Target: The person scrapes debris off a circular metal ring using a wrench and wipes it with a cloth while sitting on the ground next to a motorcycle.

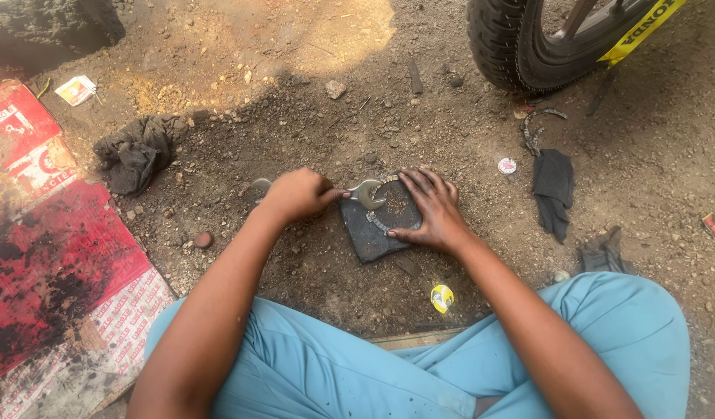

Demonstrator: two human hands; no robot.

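The fingers (311, 186) of the left hand (299, 195) are curled fully shut around the handle of an open-end spanner (367, 194), whose jaw end points right, at centre frame. The right hand (432, 211) lies flat with fingers spread, pressing down a curved metal brake shoe (388, 226) that rests on a dark square rubber pad (367, 233) on the dirt ground (311, 116); it grips nothing, only pins the part. The spanner head meets the upper end of the shoe just beside the right fingertips.

Going by size: the person's light blue trousers (311, 372) fill the bottom of the frame. A stained red and white cardboard sheet (47, 271) covers the left edge. A motorcycle tyre (512, 46) stands at the upper right. A crumpled dark rag (136, 151) lies at upper left, a black cloth (553, 186) at right below a second curved shoe (537, 124). Smaller still are a yellow bottle cap (442, 297) near the knees and a white cap (507, 165) right of the hand.

As a judgement: the spanner could slip off the shoe under force, because it bears on a narrow curved edge, and strike the right fingertips, which lie just beside it. The pad sits on loose gravel, so the shoe may skid or tilt when levered.
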